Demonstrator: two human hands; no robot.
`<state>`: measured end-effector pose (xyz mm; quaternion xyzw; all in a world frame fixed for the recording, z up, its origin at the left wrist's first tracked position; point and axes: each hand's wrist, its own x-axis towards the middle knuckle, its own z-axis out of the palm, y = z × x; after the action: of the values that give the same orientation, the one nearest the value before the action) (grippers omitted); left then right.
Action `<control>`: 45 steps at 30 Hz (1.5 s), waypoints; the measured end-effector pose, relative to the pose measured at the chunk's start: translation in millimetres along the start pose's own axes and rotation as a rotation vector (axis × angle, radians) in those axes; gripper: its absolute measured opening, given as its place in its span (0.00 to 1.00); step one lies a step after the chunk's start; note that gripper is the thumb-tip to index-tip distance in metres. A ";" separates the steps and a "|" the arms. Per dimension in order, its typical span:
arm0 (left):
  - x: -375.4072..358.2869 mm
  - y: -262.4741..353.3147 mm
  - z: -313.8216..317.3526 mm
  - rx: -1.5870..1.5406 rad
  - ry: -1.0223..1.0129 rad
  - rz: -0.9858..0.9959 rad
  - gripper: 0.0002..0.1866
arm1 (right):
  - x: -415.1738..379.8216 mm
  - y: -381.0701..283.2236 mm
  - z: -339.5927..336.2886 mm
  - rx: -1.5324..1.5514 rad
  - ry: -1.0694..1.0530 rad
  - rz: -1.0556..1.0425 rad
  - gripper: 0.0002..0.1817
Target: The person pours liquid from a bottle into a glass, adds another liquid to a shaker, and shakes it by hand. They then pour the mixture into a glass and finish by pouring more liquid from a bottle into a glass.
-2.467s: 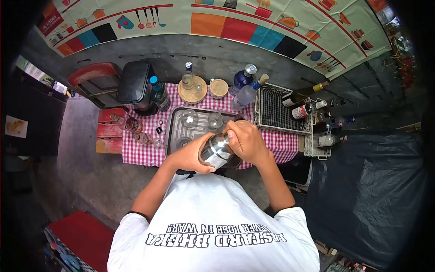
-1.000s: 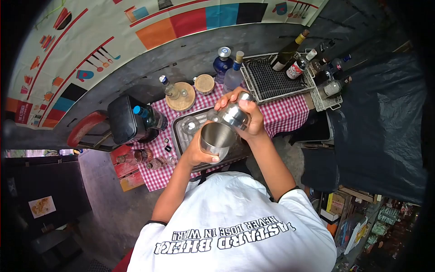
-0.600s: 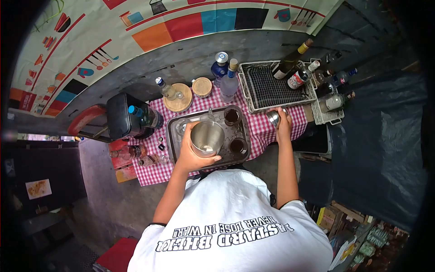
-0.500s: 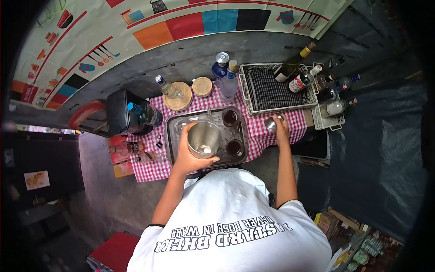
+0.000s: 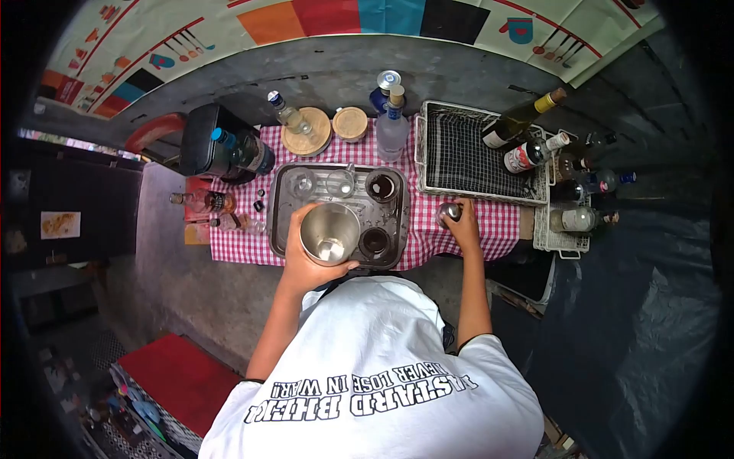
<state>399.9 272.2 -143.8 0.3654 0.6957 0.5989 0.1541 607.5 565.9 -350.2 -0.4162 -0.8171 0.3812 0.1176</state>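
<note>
My left hand (image 5: pixel 303 264) is wrapped round a large metal cup (image 5: pixel 330 229), held above the front left part of a dark tray (image 5: pixel 353 212). The cup's mouth faces up and shows a bright spot inside. On the tray stand two clear glasses, one a mug (image 5: pixel 340 182), and two glasses of dark liquid (image 5: pixel 381 186). Right of the tray, my right hand (image 5: pixel 465 229) is closed on a small metal piece (image 5: pixel 449 215) over the checkered cloth (image 5: pixel 489 224). Whether that piece rests on the cloth cannot be made out.
A wire basket (image 5: pixel 422 153) with bottles stands at the back right, beside a smaller bottle rack (image 5: pixel 567 246). Behind the tray are a frosted bottle (image 5: pixel 392 134) and round wooden lids (image 5: pixel 350 125). More bottles, one blue-capped (image 5: pixel 248 151), stand at the left.
The view has shifted. My left hand and the metal cup have moved slightly toward the tray's front left, showing more of the glasses. My right hand still holds the small metal piece.
</note>
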 end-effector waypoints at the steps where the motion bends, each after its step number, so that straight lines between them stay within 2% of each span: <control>1: 1.4 1.0 0.8 0.008 0.010 -0.004 0.53 | -1.8 2.4 -0.7 0.003 -0.010 -0.008 0.31; 3: 9.5 4.6 1.8 0.227 -0.059 0.206 0.54 | -3.2 11.0 -0.9 -0.059 -0.015 -0.095 0.36; 4: 10.0 8.4 4.0 0.274 -0.028 0.213 0.53 | -0.4 16.1 -2.2 -0.032 -0.099 -0.041 0.44; 5: 10.1 10.0 5.7 0.278 -0.017 0.210 0.53 | -1.1 12.6 -5.7 -0.033 -0.107 -0.050 0.44; 7: 12.0 12.0 7.4 0.331 -0.012 0.242 0.53 | -3.4 6.3 -14.7 -0.143 -0.099 -0.041 0.50; 8: 12.3 13.8 9.5 0.297 -0.010 0.234 0.52 | -4.7 -0.4 -24.9 -0.105 -0.145 -0.033 0.53; 13: 8.4 12.1 16.1 0.277 0.031 0.199 0.50 | -23.2 -20.5 -52.1 -0.069 -0.153 -0.036 0.51; 16: 8.2 9.4 18.6 0.289 0.036 0.192 0.51 | -34.5 -29.0 -57.4 -0.069 -0.079 0.001 0.48; 21: 10.0 13.1 15.7 0.320 -0.006 0.201 0.51 | -47.7 -85.0 -77.1 0.040 0.023 -0.041 0.43; 24: 9.5 11.0 16.4 0.260 -0.002 0.178 0.51 | -52.6 -133.1 -87.7 0.160 -0.037 -0.145 0.41; 26: 6.0 8.4 16.4 0.196 -0.050 0.113 0.51 | -57.6 -164.2 -86.5 0.326 -0.164 -0.307 0.40; 27: 4.5 8.7 16.8 0.192 -0.043 0.107 0.51 | -59.7 -177.4 -84.1 0.319 -0.173 -0.308 0.40; 29: -0.2 11.7 17.6 0.109 -0.077 0.029 0.51 | -64.0 -201.1 -78.2 0.360 -0.324 -0.518 0.40; 32: -9.5 13.1 12.2 0.032 -0.076 -0.041 0.49 | -68.2 -233.4 -69.9 0.423 -0.470 -0.636 0.43; 35: -19.6 18.5 -2.9 -0.001 -0.051 -0.148 0.52 | -67.6 -254.2 -59.4 0.517 -0.575 -0.647 0.46; 36: -24.7 11.1 -8.9 -0.015 -0.058 -0.163 0.53 | -66.8 -263.4 -57.0 0.439 -0.571 -0.688 0.49; 40: -32.5 -5.2 -36.9 0.025 -0.078 -0.205 0.52 | -69.9 -297.5 -31.5 0.301 -0.605 -0.664 0.52; 43: -28.1 -14.8 -64.6 0.045 -0.153 -0.234 0.50 | -70.2 -321.5 -1.2 0.097 -0.537 -0.737 0.52; 45: -23.6 -22.5 -90.6 0.081 -0.200 -0.232 0.50 | -70.5 -341.7 20.5 0.064 -0.523 -0.751 0.51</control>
<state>349.7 190.1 -149.1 0.3464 0.7381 0.5090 0.2760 439.4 376.9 -109.0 0.0226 -0.9014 0.4296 0.0502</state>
